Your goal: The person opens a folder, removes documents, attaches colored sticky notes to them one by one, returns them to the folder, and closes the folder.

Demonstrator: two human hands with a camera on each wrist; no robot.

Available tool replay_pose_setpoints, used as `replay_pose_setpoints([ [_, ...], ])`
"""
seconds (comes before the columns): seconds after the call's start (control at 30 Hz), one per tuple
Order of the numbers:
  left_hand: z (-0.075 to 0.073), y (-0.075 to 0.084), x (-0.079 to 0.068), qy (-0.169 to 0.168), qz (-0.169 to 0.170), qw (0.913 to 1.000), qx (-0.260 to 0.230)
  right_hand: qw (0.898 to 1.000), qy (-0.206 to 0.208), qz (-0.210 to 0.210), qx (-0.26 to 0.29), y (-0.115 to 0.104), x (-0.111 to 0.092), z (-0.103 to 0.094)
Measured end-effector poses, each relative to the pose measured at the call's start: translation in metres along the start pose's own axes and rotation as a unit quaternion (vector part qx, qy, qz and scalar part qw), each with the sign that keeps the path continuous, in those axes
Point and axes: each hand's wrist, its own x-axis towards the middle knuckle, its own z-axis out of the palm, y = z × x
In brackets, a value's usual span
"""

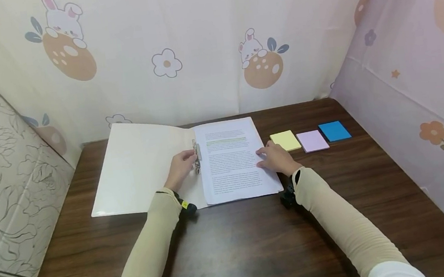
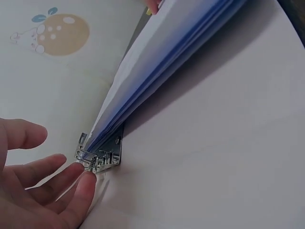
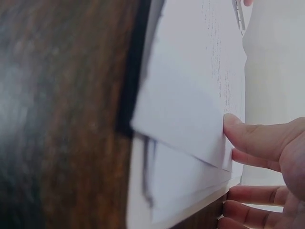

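A white binder (image 1: 138, 167) lies spread on the table with its cover turned to the left. Printed sheets (image 1: 232, 169) are stacked on its right side, the top one bearing a green highlighted line. At the spine sits a metal ring clip (image 2: 97, 160). My left hand (image 1: 181, 167) is at this clip, fingers loosely bent and fingertips at its edge; whether they touch it is hard to tell. Over on the right edge of the sheets is my right hand (image 1: 277, 158), its thumb (image 3: 233, 121) resting on the paper and its other fingers spread alongside.
Right of the binder are a yellow sticky-note pad (image 1: 286, 141), a lilac pad (image 1: 312, 141) and a blue pad (image 1: 335, 131). The dark wooden table (image 1: 235, 247) meets patterned curtains (image 1: 206, 80) at the back and right side.
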Motion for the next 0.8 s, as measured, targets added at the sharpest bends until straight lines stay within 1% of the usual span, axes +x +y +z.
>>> replay_pose_setpoints([
  [0.17, 0.001, -0.001, -0.001, 0.006, 0.004, 0.9998, 0.018, 1.000, 0.000, 0.001, 0.000, 0.000, 0.000, 0.000],
  [0.37, 0.001, 0.000, -0.003, 0.008, 0.001, 0.9985, 0.055, 1.000, 0.003, -0.004, 0.011, 0.000, 0.000, -0.002],
  [0.6, 0.002, -0.001, -0.007, -0.011, 0.016, 0.9933, 0.114, 1.000, 0.008, -0.007, 0.020, 0.003, 0.002, -0.001],
  [0.8, 0.004, -0.004, -0.011, -0.004, 0.022, 0.9904, 0.136, 0.999, -0.001, -0.005, 0.035, 0.003, 0.002, -0.002],
])
